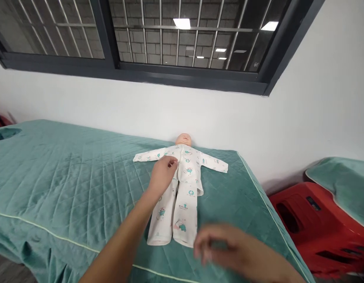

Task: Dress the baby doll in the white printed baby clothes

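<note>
White printed top (189,163) and trousers (185,212) arranged with a doll (183,139) on the green bed (81,165)

From my head view, the doll lies by the wall, its head at the top's neckline; I judge the laying-out well along, with sleeves spread and trouser legs straight. Whether the front is fastened or limbs fill the cloth I cannot tell, as no doll's hands or feet show at cuffs or hems. My left hand (163,173) is over the top's front, thumb and fingertips close together, perhaps on cloth, though I cannot confirm it. My right hand (236,244), blurred and half-curled near the trouser hems, shows nothing held; its exact opening is unclear
</note>
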The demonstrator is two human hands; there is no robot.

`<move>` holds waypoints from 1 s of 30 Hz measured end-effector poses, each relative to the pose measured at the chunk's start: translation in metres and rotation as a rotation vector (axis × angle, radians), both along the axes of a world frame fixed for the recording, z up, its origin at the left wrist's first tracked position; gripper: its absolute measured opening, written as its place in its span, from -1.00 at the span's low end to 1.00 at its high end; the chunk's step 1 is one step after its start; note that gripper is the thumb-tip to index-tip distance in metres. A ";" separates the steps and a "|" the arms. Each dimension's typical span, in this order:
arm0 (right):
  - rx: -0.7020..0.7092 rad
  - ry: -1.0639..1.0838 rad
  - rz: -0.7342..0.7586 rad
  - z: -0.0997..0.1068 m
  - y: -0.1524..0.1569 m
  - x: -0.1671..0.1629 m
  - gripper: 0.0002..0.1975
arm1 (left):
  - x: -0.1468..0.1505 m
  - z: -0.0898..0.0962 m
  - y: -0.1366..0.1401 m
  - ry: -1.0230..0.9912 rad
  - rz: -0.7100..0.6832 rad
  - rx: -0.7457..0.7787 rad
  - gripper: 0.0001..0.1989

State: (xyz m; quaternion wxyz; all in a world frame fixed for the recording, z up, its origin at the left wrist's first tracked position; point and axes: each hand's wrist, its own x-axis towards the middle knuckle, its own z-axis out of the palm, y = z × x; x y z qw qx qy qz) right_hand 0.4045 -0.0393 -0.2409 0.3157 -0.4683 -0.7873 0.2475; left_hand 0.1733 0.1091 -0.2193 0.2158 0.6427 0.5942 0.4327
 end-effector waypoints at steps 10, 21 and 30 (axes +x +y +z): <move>-0.084 0.760 -0.300 0.012 0.236 -0.041 -0.87 | 0.025 -0.033 0.069 0.144 0.067 -0.127 -0.77; -0.033 0.510 -0.346 -0.036 0.244 -0.055 -0.67 | 0.012 -0.051 0.064 -0.210 -0.002 -0.043 -0.77; -0.081 0.329 -0.134 -0.045 0.255 -0.051 -0.55 | 0.004 -0.064 0.049 0.171 -0.031 0.214 -0.65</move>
